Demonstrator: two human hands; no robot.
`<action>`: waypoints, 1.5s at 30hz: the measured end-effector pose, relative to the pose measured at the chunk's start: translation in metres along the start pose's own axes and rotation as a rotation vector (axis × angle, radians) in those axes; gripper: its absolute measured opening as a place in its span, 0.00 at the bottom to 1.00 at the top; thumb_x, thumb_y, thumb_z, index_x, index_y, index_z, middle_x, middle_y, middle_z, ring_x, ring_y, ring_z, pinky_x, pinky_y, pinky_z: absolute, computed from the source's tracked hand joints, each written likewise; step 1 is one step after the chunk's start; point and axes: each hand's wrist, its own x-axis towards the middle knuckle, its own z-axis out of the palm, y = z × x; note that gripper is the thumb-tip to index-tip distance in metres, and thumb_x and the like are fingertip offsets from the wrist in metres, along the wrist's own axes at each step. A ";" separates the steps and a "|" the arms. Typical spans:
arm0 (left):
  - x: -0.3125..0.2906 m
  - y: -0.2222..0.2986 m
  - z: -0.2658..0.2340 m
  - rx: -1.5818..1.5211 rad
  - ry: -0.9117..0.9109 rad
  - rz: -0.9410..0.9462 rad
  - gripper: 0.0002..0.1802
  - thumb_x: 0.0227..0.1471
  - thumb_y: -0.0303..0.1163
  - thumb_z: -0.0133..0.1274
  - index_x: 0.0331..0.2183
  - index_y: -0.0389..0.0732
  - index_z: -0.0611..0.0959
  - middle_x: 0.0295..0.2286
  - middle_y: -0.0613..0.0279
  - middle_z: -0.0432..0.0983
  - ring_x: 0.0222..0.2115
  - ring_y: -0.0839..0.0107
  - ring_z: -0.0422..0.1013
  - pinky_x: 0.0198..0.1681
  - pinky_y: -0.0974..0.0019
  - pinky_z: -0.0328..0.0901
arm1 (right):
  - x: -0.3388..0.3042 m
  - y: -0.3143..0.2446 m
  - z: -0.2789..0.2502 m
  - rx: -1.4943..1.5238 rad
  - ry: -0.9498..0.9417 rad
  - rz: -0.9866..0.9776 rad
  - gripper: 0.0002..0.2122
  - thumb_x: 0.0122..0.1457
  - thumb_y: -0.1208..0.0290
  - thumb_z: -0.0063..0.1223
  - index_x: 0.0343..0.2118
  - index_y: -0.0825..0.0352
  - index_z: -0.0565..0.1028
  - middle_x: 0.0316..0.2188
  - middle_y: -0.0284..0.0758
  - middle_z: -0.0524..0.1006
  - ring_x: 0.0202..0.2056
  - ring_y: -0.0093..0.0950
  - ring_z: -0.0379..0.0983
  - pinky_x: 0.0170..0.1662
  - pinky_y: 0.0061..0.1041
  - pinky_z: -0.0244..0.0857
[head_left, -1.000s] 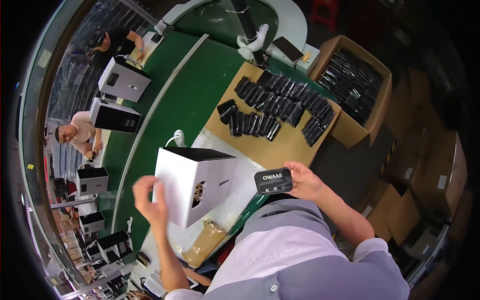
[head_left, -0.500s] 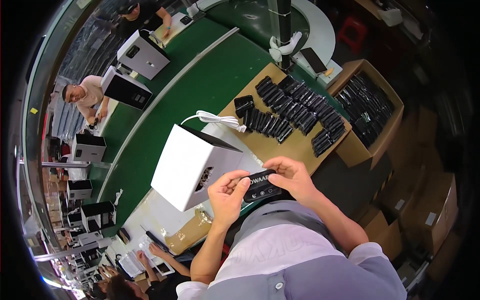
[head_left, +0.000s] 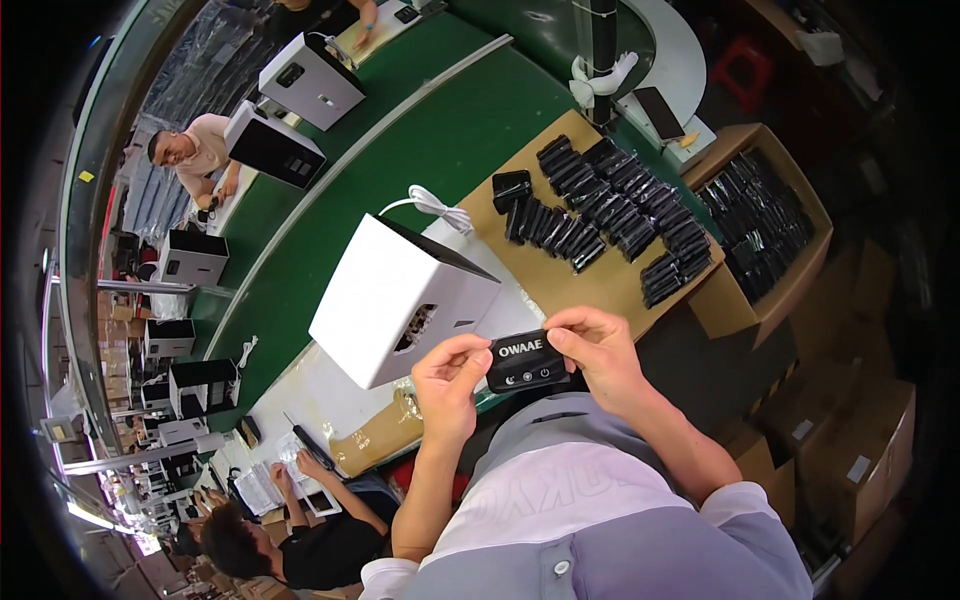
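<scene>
Between my two hands is a small black control panel (head_left: 527,376) with pale lettering and a row of icons, its face turned up. My left hand (head_left: 447,388) pinches its left edge between thumb and fingers. At the upper right corner, my right hand (head_left: 600,352) grips it the same way. Just beyond my left hand stands a white box-shaped appliance (head_left: 372,305), with an opening (head_left: 416,328) in the side toward me. A bundled white power cord (head_left: 437,207) lies at its far end.
Rows of black wrapped pieces (head_left: 625,205) lie on a cardboard sheet (head_left: 497,237) to the right. Beside it, an open carton (head_left: 762,318) holds more. The green line (head_left: 395,150) carries other appliances (head_left: 275,143). Co-workers sit across it and at lower left. Cartons (head_left: 850,450) stand at right.
My right hand has shifted its fingers toward the panel's upper right corner, uncovering more lettering. The panel's face shows more squarely. The whole view has shifted a little.
</scene>
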 end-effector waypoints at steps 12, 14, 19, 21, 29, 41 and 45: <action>-0.001 0.003 -0.008 -0.287 -0.098 -0.150 0.06 0.50 0.16 0.57 0.34 0.33 0.82 0.30 0.63 0.77 0.24 0.82 0.65 0.26 0.78 0.56 | -0.012 -0.014 -0.011 -0.032 -0.247 -0.143 0.05 0.57 0.85 0.51 0.33 0.74 0.78 0.33 0.37 0.74 0.25 0.21 0.69 0.29 0.20 0.63; -0.001 0.005 -0.006 -0.303 -0.122 -0.139 0.06 0.50 0.16 0.57 0.34 0.32 0.82 0.31 0.61 0.77 0.25 0.81 0.66 0.27 0.77 0.58 | -0.012 -0.016 -0.011 0.160 -0.276 -0.052 0.02 0.56 0.84 0.51 0.30 0.74 0.76 0.32 0.36 0.73 0.26 0.21 0.69 0.30 0.20 0.63; -0.013 0.019 -0.008 0.142 -0.227 0.190 0.05 0.50 0.16 0.57 0.32 0.28 0.83 0.35 0.52 0.78 0.29 0.76 0.70 0.32 0.74 0.63 | -0.010 -0.012 -0.004 0.004 -0.222 -0.152 0.03 0.57 0.81 0.56 0.31 0.70 0.73 0.32 0.35 0.72 0.28 0.20 0.68 0.29 0.18 0.62; -0.014 0.024 -0.009 0.261 -0.233 0.221 0.04 0.50 0.19 0.58 0.31 0.29 0.83 0.34 0.50 0.78 0.30 0.73 0.71 0.34 0.72 0.65 | -0.009 -0.012 0.002 -0.042 -0.173 -0.183 0.04 0.57 0.80 0.57 0.32 0.69 0.72 0.31 0.34 0.72 0.28 0.19 0.68 0.29 0.17 0.62; -0.006 0.030 -0.029 -0.019 -0.327 0.138 0.10 0.51 0.20 0.54 0.36 0.26 0.82 0.38 0.46 0.79 0.34 0.70 0.74 0.42 0.68 0.66 | -0.002 -0.025 0.000 -0.118 -0.254 0.032 0.08 0.57 0.81 0.61 0.37 0.72 0.75 0.34 0.33 0.77 0.33 0.17 0.72 0.34 0.17 0.67; 0.019 0.050 -0.014 0.438 -0.510 -0.211 0.11 0.55 0.21 0.57 0.40 0.27 0.81 0.30 0.62 0.80 0.31 0.80 0.73 0.39 0.73 0.66 | 0.008 -0.029 0.011 -0.182 -0.263 -0.046 0.12 0.61 0.80 0.57 0.47 0.73 0.75 0.38 0.33 0.78 0.39 0.19 0.74 0.45 0.21 0.68; 0.011 0.036 -0.015 0.269 -0.353 -0.185 0.10 0.55 0.21 0.57 0.40 0.28 0.82 0.31 0.62 0.81 0.33 0.80 0.73 0.39 0.73 0.66 | -0.006 -0.004 -0.004 -0.201 -0.196 -0.082 0.09 0.63 0.75 0.57 0.43 0.73 0.76 0.33 0.33 0.79 0.36 0.18 0.76 0.40 0.20 0.70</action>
